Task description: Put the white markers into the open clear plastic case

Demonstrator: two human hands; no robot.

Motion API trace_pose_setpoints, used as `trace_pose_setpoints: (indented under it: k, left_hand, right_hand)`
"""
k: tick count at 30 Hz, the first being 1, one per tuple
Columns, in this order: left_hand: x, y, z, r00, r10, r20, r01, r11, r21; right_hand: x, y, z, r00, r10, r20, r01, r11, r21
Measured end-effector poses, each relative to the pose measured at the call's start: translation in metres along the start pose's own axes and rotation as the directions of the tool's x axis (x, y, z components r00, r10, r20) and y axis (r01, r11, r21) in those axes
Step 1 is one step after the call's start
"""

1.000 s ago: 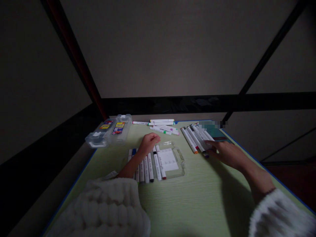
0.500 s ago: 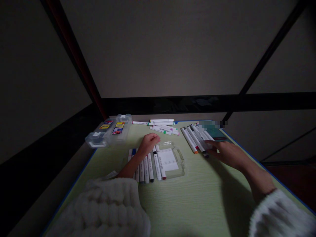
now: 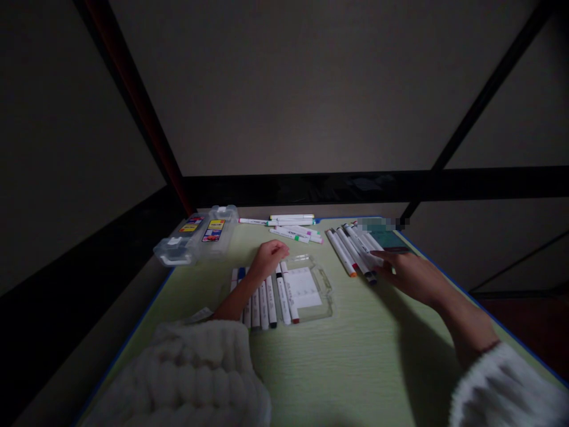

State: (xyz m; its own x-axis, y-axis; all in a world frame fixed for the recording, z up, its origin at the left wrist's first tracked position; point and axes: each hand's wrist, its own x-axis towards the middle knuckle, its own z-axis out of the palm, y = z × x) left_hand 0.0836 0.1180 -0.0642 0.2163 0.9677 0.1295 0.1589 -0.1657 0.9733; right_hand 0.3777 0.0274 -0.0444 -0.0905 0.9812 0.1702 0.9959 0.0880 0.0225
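My left hand (image 3: 269,256) rests over the far edge of a clear plastic case (image 3: 326,296), its fingers curled together with nothing visible in them. Under and beside that forearm, white markers (image 3: 263,303) lie side by side in the case, next to a white paper slip (image 3: 304,287). On the right, my right hand (image 3: 411,276) reaches to a row of white markers (image 3: 342,252). Its index finger is stretched out and its thumb apart, the fingertips at the near ends of the rightmost markers. The hand partly hides those ends.
Two clear lidded cases (image 3: 217,234) with coloured labels stand at the back left. Several loose markers (image 3: 291,222) lie along the back of the pale green table (image 3: 320,367). A dark green flat object (image 3: 389,238) lies at the back right, partly pixelated. A wall rises behind.
My right hand has shifted very slightly at the right-hand markers, its fingers a little more spread. My left hand and the markers in the case have stayed put.
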Motion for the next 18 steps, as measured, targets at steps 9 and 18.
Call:
trace_pose_setpoints:
  k: [9,18]
  left_hand:
    - [0.001,-0.007,0.002,0.999,0.032,0.014,-0.032,0.999,0.01]
    - [0.002,-0.013,0.002,0.999,0.042,0.017,-0.042,0.999,0.031]
  right_hand:
    - [0.0,-0.035,-0.013,0.997,-0.034,-0.067,0.032,0.999,-0.032]
    - [0.005,-0.065,-0.002,0.976,-0.193,-0.1,0.21,0.956,0.204]
